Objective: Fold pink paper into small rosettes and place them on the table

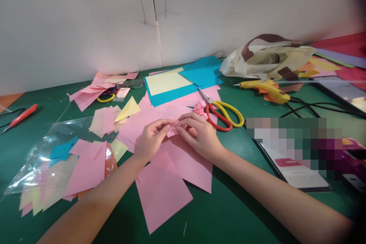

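Observation:
A small piece of pink paper [172, 131] is pinched between my two hands, just above overlapping pink sheets [171, 188]. My left hand [153, 137] grips its left side with thumb and forefinger. On its other side my right hand [199, 134] has its fingers closed on the paper; the fingertips partly cover it. Right behind my right hand sits a folded pink paper flower [200, 109]. Scissors [224, 112] with one red and one yellow handle lie beside it, blades pointing away to the left.
A clear plastic bag [37, 160] with paper pieces lies left. Blue sheets [206, 70] and a cream sheet [168, 81] lie behind. A yellow glue gun [265, 89], a cloth bag [237, 63] and a tablet-like device [307, 181] are on the right; a red-handled tool [25, 115] lies far left.

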### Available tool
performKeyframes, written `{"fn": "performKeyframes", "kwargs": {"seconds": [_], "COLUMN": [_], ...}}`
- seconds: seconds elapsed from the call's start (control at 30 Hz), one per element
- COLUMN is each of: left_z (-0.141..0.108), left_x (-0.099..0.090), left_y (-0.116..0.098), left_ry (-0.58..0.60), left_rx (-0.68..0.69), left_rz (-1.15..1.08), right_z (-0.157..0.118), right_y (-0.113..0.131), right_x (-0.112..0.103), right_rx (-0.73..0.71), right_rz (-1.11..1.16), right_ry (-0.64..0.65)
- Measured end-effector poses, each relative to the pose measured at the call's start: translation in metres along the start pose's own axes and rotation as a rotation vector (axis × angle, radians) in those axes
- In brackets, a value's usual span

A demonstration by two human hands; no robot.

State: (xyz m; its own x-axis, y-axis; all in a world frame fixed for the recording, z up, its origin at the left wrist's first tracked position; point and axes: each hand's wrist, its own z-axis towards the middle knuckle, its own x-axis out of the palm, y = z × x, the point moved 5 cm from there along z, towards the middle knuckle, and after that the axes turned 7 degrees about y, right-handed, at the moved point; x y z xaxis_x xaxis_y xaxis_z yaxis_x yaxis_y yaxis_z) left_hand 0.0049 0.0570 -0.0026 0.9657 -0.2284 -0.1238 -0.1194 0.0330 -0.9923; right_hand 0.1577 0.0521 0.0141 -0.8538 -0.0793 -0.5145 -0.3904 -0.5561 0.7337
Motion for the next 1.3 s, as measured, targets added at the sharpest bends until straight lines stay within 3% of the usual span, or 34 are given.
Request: {"fn": "performKeyframes", "kwargs": {"seconds": [0.4,0.6,0.8,0.9,1.13,1.3], "left_z": [-0.001,-0.002,-0.004,-0.006,-0.007,-0.004], "left_x": [0.008,0.007,0.006,0.004,0.008,0.002], "left_y": [-0.004,-0.01,-0.014,-0.014,-0.02,-0.015], "left_ry": [0.04,0.029,-0.02,-0.06,0.036,-0.05], "left_rx": [-0.02,0.014,0.103,0.128,0.291,0.19], "left_rz": [-0.089,0.008,0.06,0.168,0.243,0.185], "right_z": [0.0,-0.001,0.002,0.003,0.004,0.004], "right_y": [-0.003,-0.007,-0.004,-0.01,-0.021,-0.016], "right_x": [0.002,0.006,0.002,0.002,-0.002,0.006], "right_rx": [0.063,0.142,0.069,0.132,0.268,0.246], "right_rz": [0.11,0.209,0.225,0.295,0.478,0.606], "right_ry": [0.001,0.049,0.022,0.032,0.008,0.121]}}
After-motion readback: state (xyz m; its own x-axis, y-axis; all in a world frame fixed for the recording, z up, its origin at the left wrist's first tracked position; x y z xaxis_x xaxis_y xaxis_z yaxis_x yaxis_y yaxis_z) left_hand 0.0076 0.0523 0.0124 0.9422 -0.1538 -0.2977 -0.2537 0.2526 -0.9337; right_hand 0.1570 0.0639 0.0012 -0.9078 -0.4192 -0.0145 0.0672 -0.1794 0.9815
